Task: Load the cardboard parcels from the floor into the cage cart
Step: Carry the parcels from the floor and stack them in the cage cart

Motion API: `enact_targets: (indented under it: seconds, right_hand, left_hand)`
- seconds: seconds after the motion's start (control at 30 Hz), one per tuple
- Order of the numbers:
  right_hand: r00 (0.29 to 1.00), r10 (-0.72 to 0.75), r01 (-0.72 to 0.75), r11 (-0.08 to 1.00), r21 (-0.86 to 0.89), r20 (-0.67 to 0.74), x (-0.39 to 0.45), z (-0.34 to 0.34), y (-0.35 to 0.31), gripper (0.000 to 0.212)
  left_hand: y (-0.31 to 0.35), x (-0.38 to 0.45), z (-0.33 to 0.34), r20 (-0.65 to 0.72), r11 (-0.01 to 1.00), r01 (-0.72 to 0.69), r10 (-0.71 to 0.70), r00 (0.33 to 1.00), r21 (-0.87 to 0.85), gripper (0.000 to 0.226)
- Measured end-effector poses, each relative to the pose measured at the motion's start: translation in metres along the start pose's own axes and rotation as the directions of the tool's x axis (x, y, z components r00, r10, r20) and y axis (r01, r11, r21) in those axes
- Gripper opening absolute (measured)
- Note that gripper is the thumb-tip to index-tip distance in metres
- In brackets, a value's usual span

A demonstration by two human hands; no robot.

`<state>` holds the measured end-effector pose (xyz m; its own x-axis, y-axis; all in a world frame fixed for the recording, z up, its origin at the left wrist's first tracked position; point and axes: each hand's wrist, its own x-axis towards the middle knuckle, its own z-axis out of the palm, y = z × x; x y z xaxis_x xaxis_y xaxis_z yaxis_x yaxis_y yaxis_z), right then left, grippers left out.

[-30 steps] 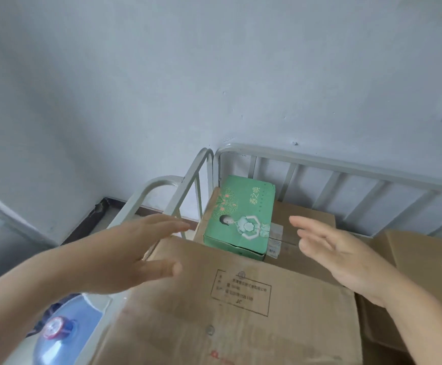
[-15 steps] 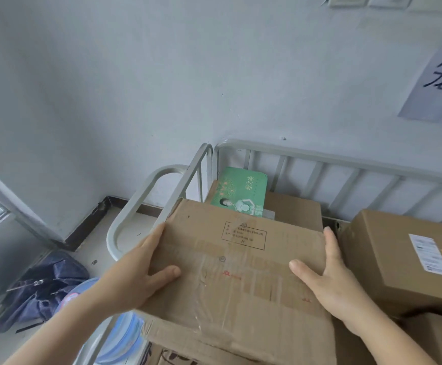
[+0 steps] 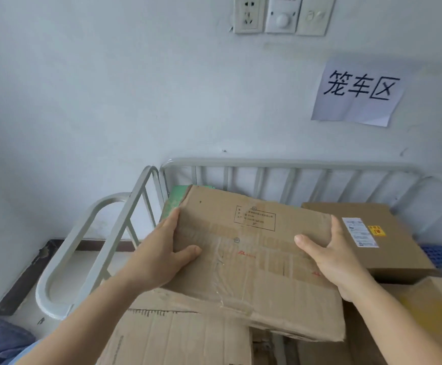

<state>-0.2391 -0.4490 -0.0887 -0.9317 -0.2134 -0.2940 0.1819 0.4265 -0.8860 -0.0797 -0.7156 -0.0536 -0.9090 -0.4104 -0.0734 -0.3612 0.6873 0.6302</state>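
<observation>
Cage cart point(image 3: 280, 164) against the wall, already stacked with cartons. Worn cardboard parcel point(image 3: 251, 248) sits tilted atop the stack, inside the left rear corner, long axis left-right, far edge over a green box point(image 3: 171, 204). Left hand point(image 3: 162, 255) and right hand point(image 3: 333, 255) clamp its ends, thumbs on top, equally near.

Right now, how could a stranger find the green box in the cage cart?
Start at the cage cart against the wall and go to its far left corner. There the green box lies mostly hidden under the worn cardboard parcel gripped by both hands. It is the only green item among brown cartons.
</observation>
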Motion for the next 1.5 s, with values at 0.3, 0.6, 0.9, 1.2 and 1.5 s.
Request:
enact_targets:
  seconds: [0.3,0.6,0.9,1.2,1.5]
  right_hand:
    - [0.975,0.070,-0.040,0.989,0.144,-0.213,0.065,-0.055,0.034,0.064]
    - [0.946,0.105,-0.037,0.975,0.220,-0.307,0.141,-0.056,0.051,0.077]
    - [0.921,0.198,-0.152,0.976,0.157,-0.337,0.183,0.012,0.104,0.096]
    - [0.944,0.173,-0.218,0.966,-0.137,-0.282,0.205,0.057,0.115,0.091]
    - [0.981,0.186,-0.097,0.705,-0.703,0.050,0.252,0.036,0.105,0.111]
  left_hand:
    - [0.060,0.128,0.066,0.195,0.995,-0.096,0.100,0.976,-0.031,0.084]
    - [0.076,0.234,0.112,0.301,0.991,-0.102,0.072,0.951,0.084,0.091]
    - [0.009,0.278,0.182,0.403,0.927,-0.027,-0.136,0.905,0.374,0.093]
    - [0.023,0.223,0.221,0.744,0.876,-0.378,0.033,0.668,0.301,0.093]
    - [-0.006,0.228,0.248,0.673,0.699,-0.515,0.065,0.737,0.496,0.103]
